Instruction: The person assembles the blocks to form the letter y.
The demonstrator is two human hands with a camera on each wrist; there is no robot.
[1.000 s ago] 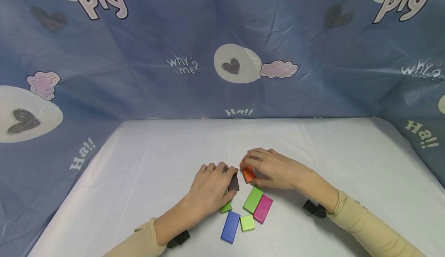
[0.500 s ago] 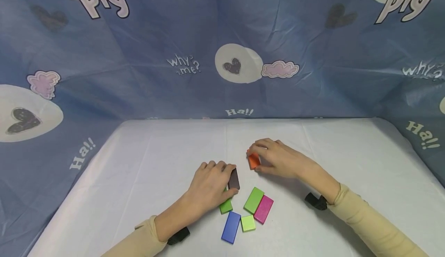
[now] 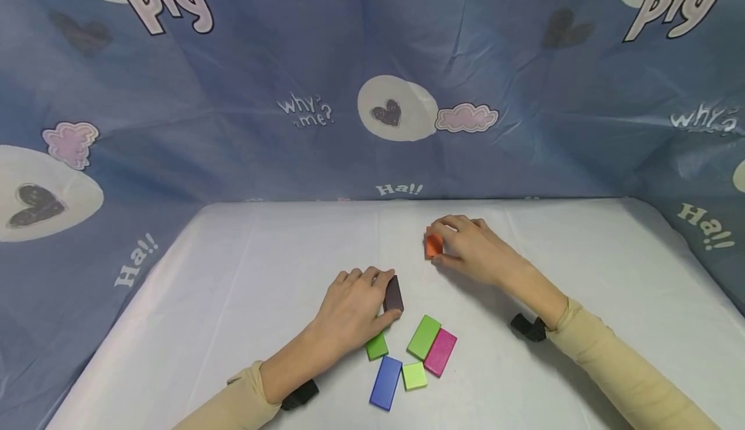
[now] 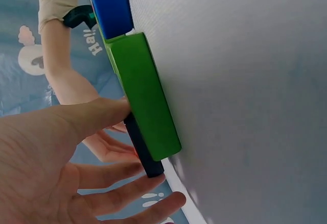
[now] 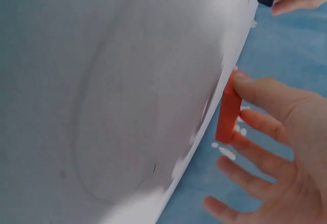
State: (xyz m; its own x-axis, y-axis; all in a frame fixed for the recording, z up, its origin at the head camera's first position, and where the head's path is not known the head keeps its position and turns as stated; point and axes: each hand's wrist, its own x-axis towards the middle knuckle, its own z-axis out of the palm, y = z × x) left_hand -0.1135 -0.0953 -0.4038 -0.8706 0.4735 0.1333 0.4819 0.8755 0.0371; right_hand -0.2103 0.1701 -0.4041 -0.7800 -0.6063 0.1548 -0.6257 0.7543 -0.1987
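Observation:
My left hand grips a dark, nearly black block between thumb and fingers. In the left wrist view the dark block shows behind a green block. That green block lies just below my left thumb in the head view, partly covered by the hand. Farther back and to the right, my right hand pinches an orange block by its ends. In the right wrist view the orange block sits between thumb and fingertips, with the other fingers spread.
Nearer the front lie a blue block, a small lime block, another green block and a magenta block beside it. White cloth covers the table, and a printed blue curtain rises at its back edge.
My right hand has carried the orange block away toward the back and slightly right, apart from the dark block. My left hand stays nearly in place, with the dark block shifted slightly.

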